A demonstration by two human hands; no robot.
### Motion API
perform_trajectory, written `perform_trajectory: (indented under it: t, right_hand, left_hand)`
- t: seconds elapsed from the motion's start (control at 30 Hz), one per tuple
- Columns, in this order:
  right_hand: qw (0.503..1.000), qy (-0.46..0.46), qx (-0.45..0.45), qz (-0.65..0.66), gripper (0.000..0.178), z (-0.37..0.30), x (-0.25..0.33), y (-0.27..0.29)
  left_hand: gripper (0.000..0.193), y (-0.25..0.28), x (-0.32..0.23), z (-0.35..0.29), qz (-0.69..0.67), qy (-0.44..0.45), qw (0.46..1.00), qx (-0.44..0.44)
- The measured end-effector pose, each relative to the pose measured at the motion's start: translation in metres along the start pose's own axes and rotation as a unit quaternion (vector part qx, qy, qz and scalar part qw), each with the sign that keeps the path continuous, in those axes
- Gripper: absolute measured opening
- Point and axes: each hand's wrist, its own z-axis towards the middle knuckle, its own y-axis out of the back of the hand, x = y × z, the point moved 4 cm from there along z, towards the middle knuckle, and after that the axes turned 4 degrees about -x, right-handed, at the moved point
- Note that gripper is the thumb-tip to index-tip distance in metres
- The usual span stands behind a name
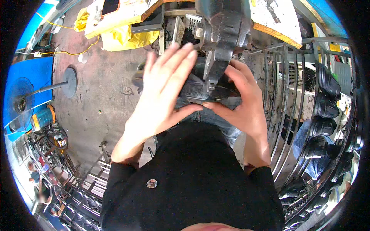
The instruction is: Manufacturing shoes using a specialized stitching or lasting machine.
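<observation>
A black shoe [196,91] with a finely textured surface sits under the arm of a dark, heavy machine [224,27], and the machine's narrow metal foot [210,77] comes down onto it. My right hand [246,98] wraps the shoe's right end, thumb along the near edge and fingers on the far side, partly behind the machine. On the left side, my left hand [163,88] lies over the shoe with its fingers stretched out and its thumb against the near edge. Part of the shoe is hidden beneath that hand and the machine.
A wooden-edged table [131,17] with a phone stands ahead on the left, a yellow bag [129,37] below it. Ahead right is a white tabletop [277,19]. Metal racks [283,100] holding black shoes [327,106] line my right. A standing fan [22,102] is far left.
</observation>
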Motion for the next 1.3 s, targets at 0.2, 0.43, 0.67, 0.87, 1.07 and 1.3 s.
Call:
perform_trajectory:
  t: [0.2,0.43,0.67,0.87,1.07,1.3]
  right_hand:
    - [0.997,-0.041,0.038,-0.052,0.087,0.004,0.013,0.008]
    - [0.992,-0.018,-0.061,0.112,0.119,-0.053,-0.093,-0.042]
    - [0.991,-0.095,0.079,0.051,0.11,-0.066,-0.098,-0.054]
    - [0.982,-0.118,0.023,0.146,0.109,-0.073,-0.114,-0.051]
    - [0.993,-0.091,0.032,0.063,0.108,-0.064,-0.099,-0.021]
    - [0.997,-0.067,0.035,-0.034,0.095,-0.056,-0.078,0.035]
  left_hand:
    - [0.081,-0.028,0.023,-0.004,-0.212,0.096,0.973,0.01]
    - [0.095,-0.074,0.031,-0.037,-0.514,0.254,0.819,-0.02]
    - [0.093,-0.089,0.044,-0.072,-0.622,0.244,0.738,-0.101]
    - [0.087,-0.081,0.024,-0.035,-0.561,0.196,0.803,-0.041]
    - [0.085,-0.079,0.022,-0.033,-0.602,0.22,0.765,-0.061]
    - [0.092,-0.088,0.033,-0.04,-0.58,0.299,0.756,-0.041]
